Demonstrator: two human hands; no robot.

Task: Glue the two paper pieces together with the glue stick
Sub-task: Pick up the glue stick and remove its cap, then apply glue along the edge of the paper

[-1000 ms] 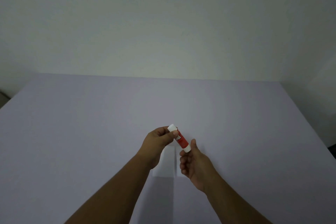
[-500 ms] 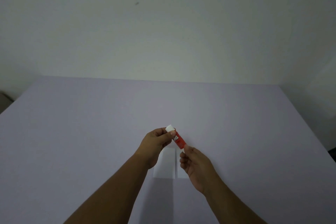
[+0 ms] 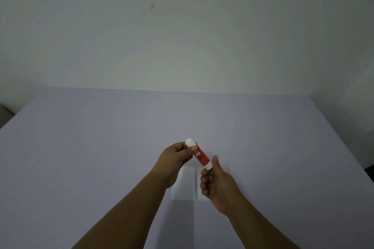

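A red glue stick [image 3: 200,155] with white ends is held tilted above the table, between both hands. My left hand [image 3: 175,157] pinches its upper white cap. My right hand [image 3: 216,182] grips the lower white end with thumb and fingers. Below the hands lie two white paper pieces side by side on the table: the left paper piece [image 3: 184,186] is mostly visible, while the right paper piece [image 3: 198,188] is largely hidden under my right hand.
The lavender table [image 3: 101,157] stretches wide around the papers. A plain pale wall [image 3: 182,36] rises behind its far edge. The table's right edge runs diagonally at the right side of the view.
The glue stick has shifted a little, and its lower white end shows again above my right hand. Both hands stay on it.
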